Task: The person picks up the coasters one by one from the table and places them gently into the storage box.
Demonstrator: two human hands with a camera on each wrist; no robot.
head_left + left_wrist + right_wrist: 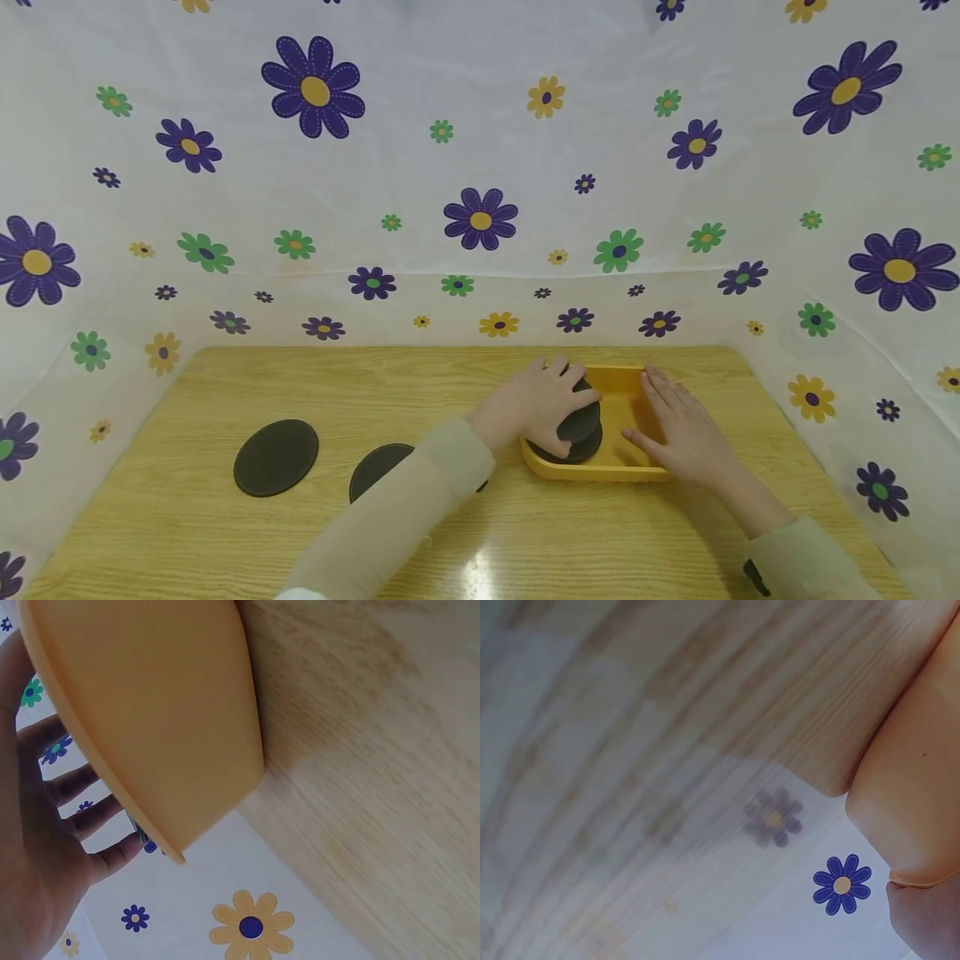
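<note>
In the head view, my left hand (pixel 543 406) grips a round black coaster (pixel 583 419) at the left end of a yellow-orange tray (pixel 600 473). Under it lies another black coaster (pixel 588 448), mostly covered. My right hand (pixel 686 433) rests at the tray's right side, fingers straight along the rim and thumb pointing inside. The left wrist view shows the left hand's spread fingers (pixel 79 814) beyond the tray's outer wall (pixel 150 712); the held coaster is hidden there. Part of the right hand (pixel 930 919) touches the rim in the right wrist view.
A black coaster (pixel 276 458) lies flat on the wooden table (pixel 187 533) at the left. Another coaster (pixel 378 471) is partly covered by the left forearm. A flowered white cloth (pixel 420 167) stands behind the table and along both sides.
</note>
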